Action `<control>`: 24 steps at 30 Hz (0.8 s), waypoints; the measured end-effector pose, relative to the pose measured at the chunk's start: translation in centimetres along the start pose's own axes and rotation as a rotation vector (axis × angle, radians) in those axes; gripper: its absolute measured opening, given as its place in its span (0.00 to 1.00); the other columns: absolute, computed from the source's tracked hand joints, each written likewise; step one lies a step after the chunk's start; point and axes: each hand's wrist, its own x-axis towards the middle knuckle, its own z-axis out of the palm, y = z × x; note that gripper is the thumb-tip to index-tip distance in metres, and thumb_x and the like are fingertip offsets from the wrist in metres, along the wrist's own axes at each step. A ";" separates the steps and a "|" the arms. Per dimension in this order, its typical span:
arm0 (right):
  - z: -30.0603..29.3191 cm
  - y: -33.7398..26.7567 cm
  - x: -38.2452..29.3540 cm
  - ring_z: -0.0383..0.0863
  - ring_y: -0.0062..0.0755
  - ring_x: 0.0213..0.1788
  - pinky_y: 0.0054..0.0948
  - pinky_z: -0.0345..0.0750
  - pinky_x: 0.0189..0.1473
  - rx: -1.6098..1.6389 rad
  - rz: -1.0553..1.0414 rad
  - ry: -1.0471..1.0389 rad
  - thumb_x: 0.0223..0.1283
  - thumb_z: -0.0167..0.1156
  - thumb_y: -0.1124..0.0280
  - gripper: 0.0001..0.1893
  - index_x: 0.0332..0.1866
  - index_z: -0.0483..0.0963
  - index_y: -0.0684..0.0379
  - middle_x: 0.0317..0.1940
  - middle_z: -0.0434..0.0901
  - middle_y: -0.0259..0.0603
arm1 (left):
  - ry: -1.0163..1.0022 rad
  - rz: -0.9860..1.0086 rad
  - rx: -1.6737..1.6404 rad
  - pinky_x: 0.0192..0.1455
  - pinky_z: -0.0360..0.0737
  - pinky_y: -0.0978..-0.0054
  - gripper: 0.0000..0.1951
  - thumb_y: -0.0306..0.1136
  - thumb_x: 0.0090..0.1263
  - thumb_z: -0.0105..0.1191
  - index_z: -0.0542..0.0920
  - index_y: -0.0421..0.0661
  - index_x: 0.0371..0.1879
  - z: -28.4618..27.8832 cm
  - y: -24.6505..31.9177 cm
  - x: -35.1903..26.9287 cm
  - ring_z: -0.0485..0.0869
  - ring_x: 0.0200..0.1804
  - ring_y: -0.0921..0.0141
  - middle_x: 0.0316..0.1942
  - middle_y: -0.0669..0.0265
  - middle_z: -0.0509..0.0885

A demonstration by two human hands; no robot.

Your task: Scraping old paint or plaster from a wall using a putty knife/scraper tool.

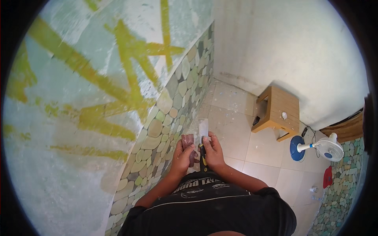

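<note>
In front of my body, my left hand [180, 160] grips a reddish-brown folded piece, probably sandpaper [187, 141], with the thumb across its face. Beside it, my right hand [214, 155] holds a scraper [203, 127] whose flat metal blade points away from me. The scraper's black and yellow handle runs back toward my dark shirt. A small gap separates the two tools. Pale dust specks both hands. To the left rises a pale green wall [73, 138] with patchy white areas and broad yellow-green strokes.
Pebble-stone cladding [155, 128] covers the lower wall on my left. A wooden stool [280, 109] stands by the white wall [280, 44], a small pale item on top. Right of it are a white and blue fan [329, 149] and a red cloth [327, 177]. Pale flecks dot the tiled floor [231, 126].
</note>
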 end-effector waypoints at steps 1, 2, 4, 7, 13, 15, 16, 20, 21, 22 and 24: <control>-1.2 -0.6 0.5 0.72 0.18 0.32 0.20 0.71 0.34 0.005 -0.010 0.013 0.73 0.48 0.65 0.15 0.60 0.63 0.57 0.33 0.74 0.34 | -0.016 -0.001 0.007 0.27 0.81 0.71 0.19 0.35 0.68 0.50 0.67 0.45 0.56 1.1 0.0 0.8 0.79 0.34 0.71 0.38 0.66 0.77; -2.4 -1.3 1.0 0.72 0.19 0.31 0.21 0.71 0.32 0.024 -0.003 0.038 0.73 0.47 0.64 0.15 0.59 0.63 0.56 0.31 0.74 0.34 | -0.039 -0.044 0.011 0.27 0.81 0.71 0.18 0.35 0.68 0.50 0.67 0.45 0.56 2.2 0.1 1.6 0.79 0.33 0.71 0.38 0.66 0.77; -4.5 -3.1 1.5 0.74 0.24 0.24 0.25 0.74 0.26 0.016 0.031 0.055 0.73 0.45 0.63 0.15 0.59 0.61 0.56 0.27 0.73 0.38 | -0.072 -0.092 0.022 0.27 0.81 0.70 0.18 0.35 0.69 0.50 0.68 0.45 0.55 4.2 0.0 3.0 0.79 0.32 0.71 0.38 0.66 0.77; -7.1 -5.1 2.5 0.75 0.27 0.20 0.28 0.74 0.22 0.077 0.023 0.059 0.73 0.45 0.62 0.15 0.59 0.59 0.56 0.25 0.72 0.40 | -0.129 -0.107 0.025 0.26 0.81 0.70 0.17 0.36 0.69 0.50 0.68 0.44 0.53 7.3 -0.1 4.8 0.79 0.31 0.70 0.37 0.65 0.77; -10.5 -7.5 3.7 0.77 0.31 0.20 0.28 0.75 0.20 0.129 0.021 0.086 0.73 0.46 0.62 0.15 0.58 0.58 0.55 0.29 0.74 0.41 | -0.221 -0.182 0.085 0.24 0.78 0.73 0.16 0.37 0.68 0.53 0.69 0.46 0.51 11.1 0.4 7.7 0.77 0.28 0.74 0.35 0.66 0.76; -11.3 -7.8 4.3 0.77 0.31 0.20 0.28 0.75 0.20 0.122 0.006 0.096 0.72 0.47 0.63 0.15 0.58 0.58 0.56 0.29 0.74 0.42 | -0.277 -0.180 0.099 0.23 0.78 0.75 0.16 0.37 0.68 0.52 0.69 0.46 0.51 11.9 0.4 8.6 0.77 0.28 0.74 0.34 0.66 0.76; -11.7 -8.0 4.7 0.77 0.31 0.20 0.28 0.75 0.20 0.115 -0.002 0.100 0.72 0.47 0.63 0.15 0.58 0.58 0.56 0.30 0.74 0.42 | -0.284 -0.183 0.102 0.23 0.78 0.75 0.16 0.37 0.68 0.52 0.69 0.46 0.51 12.5 0.6 9.0 0.77 0.28 0.74 0.34 0.66 0.76; -12.9 -8.9 6.2 0.77 0.31 0.20 0.28 0.75 0.21 0.133 -0.009 0.103 0.72 0.48 0.64 0.16 0.58 0.58 0.56 0.31 0.75 0.43 | -0.328 -0.217 0.151 0.23 0.76 0.77 0.15 0.37 0.69 0.52 0.69 0.46 0.50 14.2 0.9 11.1 0.76 0.26 0.75 0.32 0.67 0.76; -13.1 -9.0 6.7 0.77 0.31 0.20 0.28 0.75 0.21 0.127 -0.007 0.115 0.72 0.48 0.65 0.15 0.58 0.58 0.56 0.31 0.75 0.43 | -0.354 -0.227 0.140 0.23 0.76 0.78 0.15 0.37 0.69 0.51 0.69 0.46 0.50 14.6 0.9 11.8 0.76 0.26 0.76 0.31 0.67 0.76; -13.2 -9.2 7.2 0.77 0.31 0.20 0.27 0.75 0.21 0.120 -0.006 0.126 0.72 0.48 0.66 0.15 0.57 0.58 0.56 0.31 0.75 0.43 | -0.358 -0.228 0.140 0.23 0.76 0.78 0.15 0.37 0.69 0.51 0.69 0.46 0.50 15.1 1.0 12.5 0.76 0.26 0.76 0.31 0.67 0.76; -13.4 -9.8 8.6 0.77 0.29 0.20 0.26 0.74 0.21 0.143 -0.012 0.130 0.72 0.48 0.67 0.15 0.57 0.58 0.58 0.30 0.75 0.42 | -0.409 -0.225 0.142 0.23 0.75 0.78 0.13 0.35 0.70 0.49 0.69 0.45 0.50 16.0 1.3 14.0 0.77 0.26 0.75 0.31 0.67 0.77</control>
